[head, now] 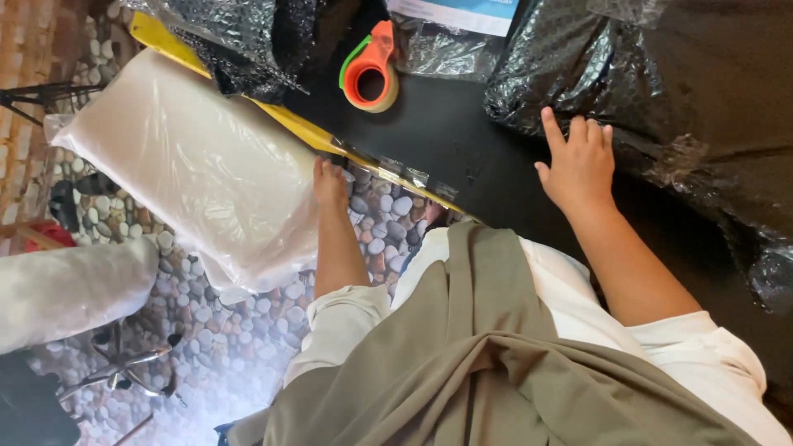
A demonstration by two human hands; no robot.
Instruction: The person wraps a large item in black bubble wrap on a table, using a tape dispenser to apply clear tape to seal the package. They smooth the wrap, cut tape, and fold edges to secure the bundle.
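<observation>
Both my hands are spread flat, gripping nothing: my left hand [330, 183] steadies the clear-wrapped pillow [194, 165] leaning against the table edge [306, 130], my right hand [580, 163] presses the black bubble wrap [661, 83].

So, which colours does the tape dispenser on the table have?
Orange with a green strip, on the tape dispenser; head view.

single head view, steeply down and close, over black table [446, 132] edge and pebble floor [231, 347]

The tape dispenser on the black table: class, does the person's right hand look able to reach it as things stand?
Probably yes: the right hand rests flat on the black table, and bare tabletop lies between it and the tape dispenser, with nothing blocking.
</observation>
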